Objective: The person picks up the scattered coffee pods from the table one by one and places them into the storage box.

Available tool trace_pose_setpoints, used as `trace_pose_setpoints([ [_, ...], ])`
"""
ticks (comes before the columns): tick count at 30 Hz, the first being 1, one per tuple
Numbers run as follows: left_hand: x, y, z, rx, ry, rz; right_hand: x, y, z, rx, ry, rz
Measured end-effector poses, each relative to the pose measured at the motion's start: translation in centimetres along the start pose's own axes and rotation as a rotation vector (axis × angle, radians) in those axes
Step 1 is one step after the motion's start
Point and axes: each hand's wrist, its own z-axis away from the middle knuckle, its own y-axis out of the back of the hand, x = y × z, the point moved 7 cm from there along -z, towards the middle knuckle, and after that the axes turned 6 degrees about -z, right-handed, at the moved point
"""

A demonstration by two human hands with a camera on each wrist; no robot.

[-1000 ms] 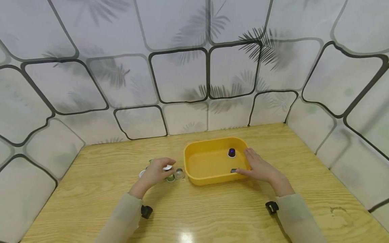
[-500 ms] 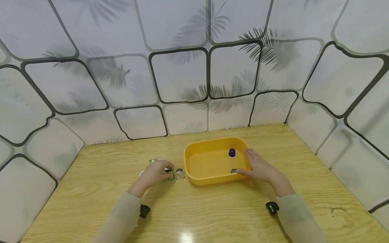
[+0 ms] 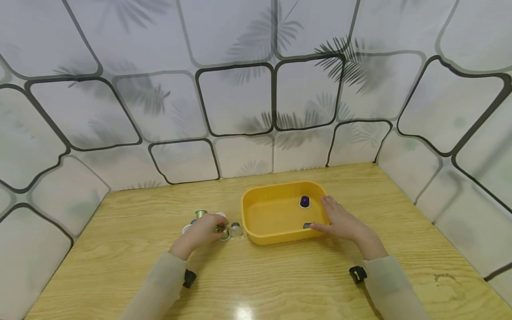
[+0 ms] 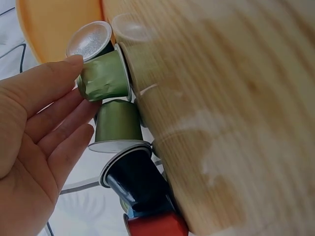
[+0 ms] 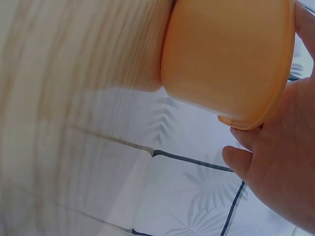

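My left hand (image 3: 204, 230) pinches a green coffee capsule (image 4: 104, 76) between thumb and fingers, close over the table. Beside it in the left wrist view are a silver-lidded capsule (image 4: 91, 40), a second green capsule (image 4: 118, 122), a dark blue capsule (image 4: 138, 178) and a red capsule (image 4: 157, 226). My right hand (image 3: 344, 222) rests on the right end of the yellow tray (image 3: 272, 238), fingers extended along its rim and thumb over the near edge. Inside the tray, a dark purple capsule (image 3: 305, 202) stands on its white rim. Near my thumb lies a dark capsule (image 3: 307, 226).
The wooden table (image 3: 256, 271) runs back to a patterned cloth (image 3: 244, 155), which also rises at both sides. Behind my left hand a gold-green capsule (image 3: 201, 214) stands among several others, partly covered by the hand.
My left hand has let go of a white-lidded capsule, which now shows behind the fingers, and has taken hold of a green one. My right hand and the tray stay put.
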Motion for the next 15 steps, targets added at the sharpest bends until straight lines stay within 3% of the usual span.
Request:
trace_pose_setpoints([
  [15, 0.24, -0.19, -0.26, -0.067, 0.037, -0.053, -0.03, 0.03, -0.02, -0.005, -0.001, -0.010],
])
